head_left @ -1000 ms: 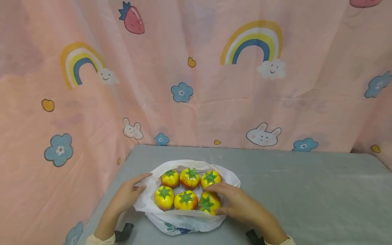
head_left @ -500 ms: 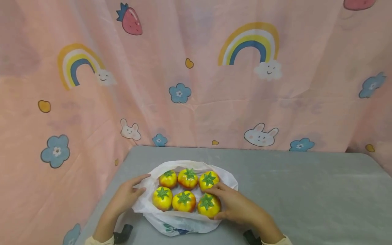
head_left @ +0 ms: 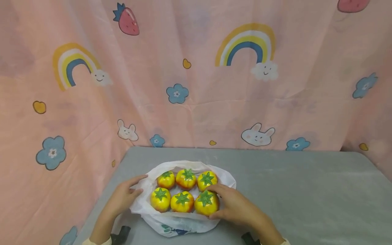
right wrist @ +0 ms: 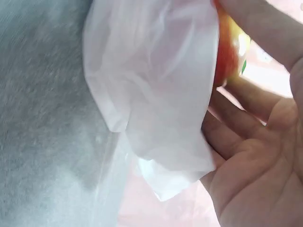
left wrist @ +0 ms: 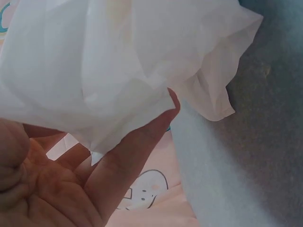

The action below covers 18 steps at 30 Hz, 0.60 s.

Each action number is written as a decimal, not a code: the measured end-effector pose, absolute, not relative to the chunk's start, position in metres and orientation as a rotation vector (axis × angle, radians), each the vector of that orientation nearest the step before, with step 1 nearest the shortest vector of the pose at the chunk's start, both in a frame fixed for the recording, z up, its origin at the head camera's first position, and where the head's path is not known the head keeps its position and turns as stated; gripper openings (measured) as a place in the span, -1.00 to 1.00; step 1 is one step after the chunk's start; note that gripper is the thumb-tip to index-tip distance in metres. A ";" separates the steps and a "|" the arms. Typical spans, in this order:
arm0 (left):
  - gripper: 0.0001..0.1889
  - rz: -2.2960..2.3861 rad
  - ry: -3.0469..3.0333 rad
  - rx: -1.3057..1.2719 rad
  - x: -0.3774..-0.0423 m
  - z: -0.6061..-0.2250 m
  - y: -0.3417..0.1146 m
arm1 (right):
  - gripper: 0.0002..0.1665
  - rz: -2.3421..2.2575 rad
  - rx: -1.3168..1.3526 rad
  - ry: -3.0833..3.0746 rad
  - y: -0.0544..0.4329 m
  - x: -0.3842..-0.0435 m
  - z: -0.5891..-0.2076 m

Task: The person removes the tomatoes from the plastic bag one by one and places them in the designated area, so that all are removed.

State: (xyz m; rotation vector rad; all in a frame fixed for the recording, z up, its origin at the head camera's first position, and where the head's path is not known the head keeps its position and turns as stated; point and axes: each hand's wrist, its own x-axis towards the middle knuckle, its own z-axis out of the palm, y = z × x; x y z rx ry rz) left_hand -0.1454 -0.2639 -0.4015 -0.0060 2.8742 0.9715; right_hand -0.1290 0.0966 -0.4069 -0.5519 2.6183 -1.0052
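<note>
In the head view, several glossy yellow-red tomatoes with green star-shaped tops sit in two rows inside a white plastic bag [head_left: 180,224], its mouth spread wide. My right hand [head_left: 237,206] holds the near-right tomato [head_left: 207,203], thumb on its near side and fingers over its far side. The right wrist view shows that tomato's red side [right wrist: 227,56] between thumb and fingers, partly hidden behind the bag's wall. At the bag's left edge, my left hand [head_left: 124,197] touches the rim with extended fingers. The left wrist view shows the bag's edge [left wrist: 137,104] lying along a straight finger.
The bag stands on a grey table [head_left: 294,190] toward its left front. A pink patterned curtain [head_left: 202,85] hangs behind the table and along its left side. Dark wrist straps [head_left: 120,234] show at both wrists.
My right hand's thumb and fingers have closed round the near-right tomato, which has turned its green top more upward. The left hand stays at the bag's rim; the whole view has shifted slightly.
</note>
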 end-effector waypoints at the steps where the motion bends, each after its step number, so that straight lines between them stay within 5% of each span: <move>1: -0.48 0.971 2.874 -0.001 -0.145 -0.401 -0.265 | -0.11 -1.022 -0.524 2.612 0.096 -0.128 -0.405; 18: -0.46 0.962 2.886 -0.005 -0.147 -0.404 -0.265 | -0.06 -1.200 -0.408 2.634 0.100 -0.113 -0.391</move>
